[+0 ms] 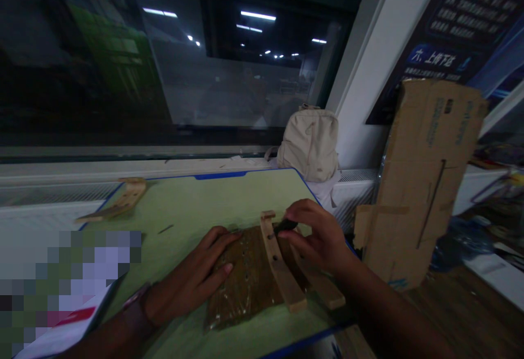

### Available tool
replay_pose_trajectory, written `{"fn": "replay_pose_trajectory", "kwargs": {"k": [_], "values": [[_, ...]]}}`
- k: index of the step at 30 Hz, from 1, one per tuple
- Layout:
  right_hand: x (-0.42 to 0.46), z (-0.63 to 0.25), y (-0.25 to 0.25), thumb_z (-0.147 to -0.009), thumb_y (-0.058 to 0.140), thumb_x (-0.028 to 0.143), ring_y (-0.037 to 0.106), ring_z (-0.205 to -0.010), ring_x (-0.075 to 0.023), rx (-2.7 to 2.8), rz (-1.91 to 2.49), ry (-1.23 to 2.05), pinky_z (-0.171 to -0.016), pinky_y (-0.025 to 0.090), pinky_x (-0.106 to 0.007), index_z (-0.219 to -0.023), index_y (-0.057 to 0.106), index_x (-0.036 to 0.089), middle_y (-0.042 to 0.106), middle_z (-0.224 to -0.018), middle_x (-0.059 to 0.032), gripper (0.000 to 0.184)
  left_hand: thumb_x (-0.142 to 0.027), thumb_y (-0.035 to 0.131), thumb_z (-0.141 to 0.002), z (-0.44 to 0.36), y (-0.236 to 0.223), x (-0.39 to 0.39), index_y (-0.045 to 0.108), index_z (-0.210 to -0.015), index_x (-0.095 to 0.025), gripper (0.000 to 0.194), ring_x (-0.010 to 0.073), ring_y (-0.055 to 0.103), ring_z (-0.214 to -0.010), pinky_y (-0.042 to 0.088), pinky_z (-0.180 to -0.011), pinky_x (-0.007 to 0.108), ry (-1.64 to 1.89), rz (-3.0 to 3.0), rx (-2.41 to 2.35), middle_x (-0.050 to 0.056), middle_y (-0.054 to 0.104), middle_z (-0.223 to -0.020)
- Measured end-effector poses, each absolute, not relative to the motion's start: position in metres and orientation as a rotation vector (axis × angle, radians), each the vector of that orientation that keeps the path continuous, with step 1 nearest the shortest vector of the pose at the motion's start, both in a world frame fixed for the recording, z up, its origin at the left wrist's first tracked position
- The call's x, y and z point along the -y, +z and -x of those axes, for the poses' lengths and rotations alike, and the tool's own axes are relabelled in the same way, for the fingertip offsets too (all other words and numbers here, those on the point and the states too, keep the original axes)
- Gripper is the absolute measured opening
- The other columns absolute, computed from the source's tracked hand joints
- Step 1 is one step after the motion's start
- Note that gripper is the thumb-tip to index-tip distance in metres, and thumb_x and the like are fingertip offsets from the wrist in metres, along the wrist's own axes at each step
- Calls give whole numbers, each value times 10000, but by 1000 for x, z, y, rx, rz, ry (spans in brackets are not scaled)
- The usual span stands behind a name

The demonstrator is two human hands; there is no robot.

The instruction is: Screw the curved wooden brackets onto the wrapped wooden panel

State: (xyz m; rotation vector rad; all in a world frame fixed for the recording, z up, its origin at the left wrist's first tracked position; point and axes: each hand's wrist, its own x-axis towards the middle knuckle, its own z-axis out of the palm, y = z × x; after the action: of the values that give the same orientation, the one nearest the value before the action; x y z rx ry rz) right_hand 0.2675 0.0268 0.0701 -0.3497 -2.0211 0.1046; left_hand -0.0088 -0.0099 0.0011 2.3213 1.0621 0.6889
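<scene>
While the left hand (200,270) lies spread over a wrapped slab (248,285), the right hand (321,234) pinches a dark object (285,226).
A poster (444,37) heading starts "六"; cardboard (423,184) print blurs.

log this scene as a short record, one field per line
left hand: resting on a flat brown slab in clear plastic
right hand: pinching a small dark tool near a pale wooden strip with dark holes
beside strip: second pale wooden strip
far left corner: curved pale wooden piece
surface: pale green tabletop, blue edging
behind: beige fabric backpack
</scene>
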Motion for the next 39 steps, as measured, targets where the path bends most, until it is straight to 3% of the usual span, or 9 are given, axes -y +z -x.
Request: {"fn": "replay_pose_trajectory", "kwargs": {"k": [4, 7, 11, 15, 23, 30, 35, 39], "values": [[-25, -268, 70, -913, 641, 220, 675, -957, -192, 2101, 390, 105, -784, 594, -326, -1213, 606, 203, 693, -1032, -105, 302, -339, 402, -1040, 8, 4, 11, 315, -1517, -309, 486, 254, 516, -1225, 481, -1064, 436, 681, -2320, -1065, 94, 487, -1337], [-23, -268, 69, -929, 507, 85, 671, -1124, -196, 2111, 373, 207, -924, 584, -377, -1260, 591, 206, 715, -1160, -122, 362, -336, 400, -1041, 8, 4, 10, 307, -1525, -301, 494, 260, 510, -1231, 480, -1066, 443, 675, -2322, -1063, 102, 489, -1341], [-23, -268, 70, -891, 525, 16, 690, -1021, -168, 2047, 371, 260, -891, 585, -325, -1235, 603, 216, 732, -1049, -90, 406, -330, 410, -1039, 8, 2, 10, 298, -1531, -316, 505, 264, 510, -1239, 476, -1074, 452, 686, -2335, -1065, 98, 489, -1349], [-22, -268, 73, -888, 523, 44, 640, -937, -165, 2076, 409, 238, -788, 575, -301, -1256, 604, 192, 641, -999, -86, 405, -337, 408, -1037, 7, 3, 10, 309, -1525, -320, 498, 259, 526, -1212, 493, -1056, 436, 705, -2333, -1057, 96, 498, -1325], [-24, -269, 74, -883, 695, 231, 632, -826, -168, 2059, 408, 175, -705, 554, -293, -1091, 593, 212, 639, -891, -44, 233, -341, 404, -1041, 9, 2, 11, 288, -1525, -331, 498, 255, 511, -1236, 474, -1078, 440, 661, -2323, -1079, 89, 468, -1355], [-24, -267, 71, -896, 685, 221, 696, -871, -179, 2051, 384, 106, -747, 584, -312, -1169, 592, 215, 721, -933, -70, 288, -338, 399, -1037, 8, 4, 11, 321, -1521, -323, 490, 263, 527, -1221, 492, -1061, 431, 686, -2333, -1086, 92, 496, -1338], [-25, -268, 73, -873, 720, 240, 668, -798, -153, 2061, 351, 108, -673, 571, -264, -1127, 633, 221, 699, -893, -54, 269, -350, 404, -1037, 8, 4, 11, 307, -1528, -322, 502, 263, 533, -1208, 500, -1050, 441, 698, -2336, -1075, 98, 503, -1332], [-23, -270, 73, -938, 608, 284, 676, -964, -193, 2104, 336, 192, -785, 596, -332, -1253, 626, 211, 692, -1046, -102, 324, -352, 406, -1035, 7, 4, 10, 328, -1520, -309, 493, 264, 544, -1189, 507, -1040, 445, 705, -2335, -1073, 97, 518, -1309]]}}
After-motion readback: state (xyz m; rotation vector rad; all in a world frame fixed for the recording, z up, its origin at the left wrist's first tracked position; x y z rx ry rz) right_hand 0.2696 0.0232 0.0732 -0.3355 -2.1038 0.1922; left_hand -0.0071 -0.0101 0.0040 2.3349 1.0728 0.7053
